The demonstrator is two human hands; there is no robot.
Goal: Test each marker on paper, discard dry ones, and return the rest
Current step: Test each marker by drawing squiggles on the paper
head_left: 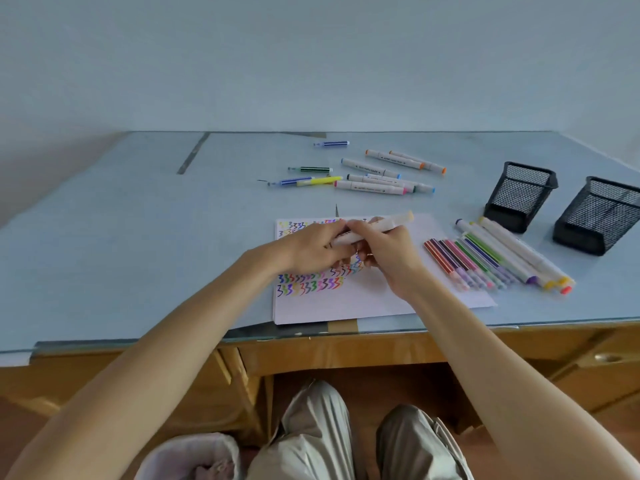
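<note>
Both hands hold one thick white marker (377, 226) above the sheet of paper (374, 299). My left hand (311, 249) grips its lower left end; my right hand (388, 252) grips its middle, and a pale cap sticks out at the upper right. The paper carries rows of coloured zigzag scribbles (310, 284). Right of the paper lies a row of several thin and thick markers (491, 258). Farther back on the table lie several more markers (374, 174), scattered.
Two black mesh pen holders (519, 195) (597, 216) stand at the right. A pale bin (194, 457) sits on the floor at my left knee. The table's glass front edge (207, 336) runs just below the paper.
</note>
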